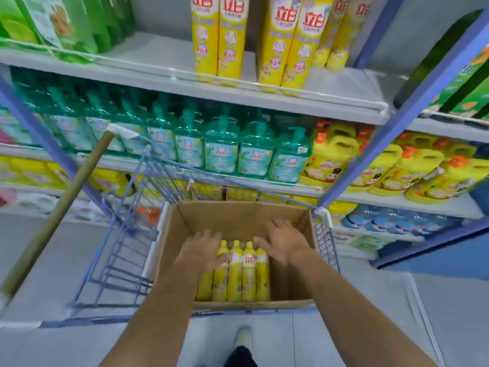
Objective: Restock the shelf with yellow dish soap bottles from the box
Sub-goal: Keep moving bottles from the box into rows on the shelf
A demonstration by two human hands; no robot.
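A cardboard box (238,215) sits in a blue wire cart and holds several yellow dish soap bottles (238,271) standing upright in a row. My left hand (202,250) reaches into the box with fingers spread, its thumb at the leftmost bottles. My right hand (284,242) hovers open over the right end of the row, holding nothing. On the upper shelf (317,94) stand more yellow dish soap bottles (264,41), in two front groups with a gap between them.
The blue wire cart (119,250) stands between me and the shelving. A wooden pole (60,207) leans at the left. Green pump bottles (238,152) and yellow jugs (397,168) fill the middle shelf. A blue upright post (397,120) slants at right. My shoe (243,337) is below.
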